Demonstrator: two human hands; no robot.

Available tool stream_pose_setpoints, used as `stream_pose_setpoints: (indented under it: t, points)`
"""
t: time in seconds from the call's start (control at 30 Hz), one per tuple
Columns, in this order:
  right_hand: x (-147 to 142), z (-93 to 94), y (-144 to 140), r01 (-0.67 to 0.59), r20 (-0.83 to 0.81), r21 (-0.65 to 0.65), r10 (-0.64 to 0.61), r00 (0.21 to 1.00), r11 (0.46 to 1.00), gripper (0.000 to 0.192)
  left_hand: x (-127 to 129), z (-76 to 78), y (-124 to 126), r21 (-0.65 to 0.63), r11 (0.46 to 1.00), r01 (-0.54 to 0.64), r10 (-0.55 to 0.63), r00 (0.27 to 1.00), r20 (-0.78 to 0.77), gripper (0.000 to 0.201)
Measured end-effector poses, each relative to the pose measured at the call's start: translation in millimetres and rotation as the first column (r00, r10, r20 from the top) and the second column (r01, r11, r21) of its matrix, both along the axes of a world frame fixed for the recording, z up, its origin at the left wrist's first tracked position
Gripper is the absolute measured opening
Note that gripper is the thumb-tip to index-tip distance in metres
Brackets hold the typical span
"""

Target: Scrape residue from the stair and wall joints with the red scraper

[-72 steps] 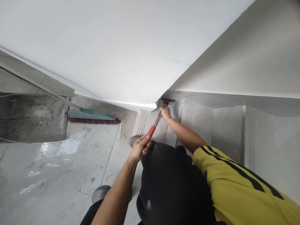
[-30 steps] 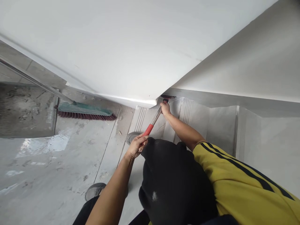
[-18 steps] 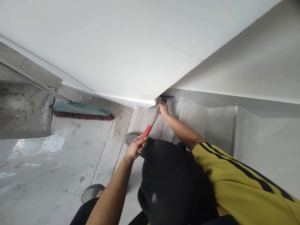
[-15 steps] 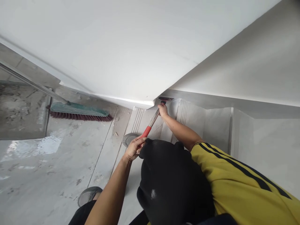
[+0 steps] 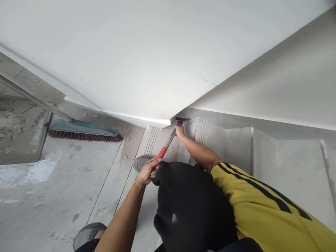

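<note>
A long-handled scraper (image 5: 170,140) with a red grip and a metal shaft slants across the steps between my hands. My left hand (image 5: 149,171) is wrapped round the rear of its red grip. Farther up, my right hand (image 5: 180,131) is closed round the shaft just behind the head. The dark red head (image 5: 183,119) lies low on a grey step (image 5: 189,130), close to the base of the white wall (image 5: 131,70). The blade edge is too small to make out. My knee, in black cloth (image 5: 195,206), hides part of the stairs.
To the left, a green broom (image 5: 84,127) with dark bristles rests on the dusty floor (image 5: 78,175). Beside it is a dustpan-like tray (image 5: 21,140) with debris. More grey steps (image 5: 237,147) run to the right along another wall. My shoe (image 5: 88,234) is at lower left.
The view has shifted slightly, so the broom and floor appear a little lower and farther left. Both hands keep their hold on the scraper, whose head stays by the wall.
</note>
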State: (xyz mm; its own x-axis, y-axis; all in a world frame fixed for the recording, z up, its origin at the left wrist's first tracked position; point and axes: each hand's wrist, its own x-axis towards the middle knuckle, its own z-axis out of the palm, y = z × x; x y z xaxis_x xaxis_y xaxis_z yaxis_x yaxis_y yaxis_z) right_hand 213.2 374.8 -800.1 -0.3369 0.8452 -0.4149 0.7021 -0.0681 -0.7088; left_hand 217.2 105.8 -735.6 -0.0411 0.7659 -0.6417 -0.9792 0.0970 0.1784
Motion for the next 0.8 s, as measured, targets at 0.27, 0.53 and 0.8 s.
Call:
stream_pose_setpoints:
  t: [0.27, 0.53, 0.8]
  points:
    - [-6, -3.8, -1, 0.029, -0.038, 0.017, -0.029, 0.999, 0.999, 0.008, -5, -1.9, -8, 0.035, 0.999, 0.016, -0.014, 0.998, -0.060, 0.034]
    - [-10, -13.0, 0, 0.086, -0.005, 0.011, -0.086, 0.996, 0.996, 0.008, -19, -3.9, -8, 0.052, 0.998, 0.038, -0.033, 0.995, -0.096, 0.031]
    - [-4, -16.2, 5, 0.030, -0.047, 0.034, -0.028, 0.998, 0.999, 0.010, -15, -3.4, -6, 0.056, 0.996, 0.063, -0.057, 0.993, -0.101, 0.033]
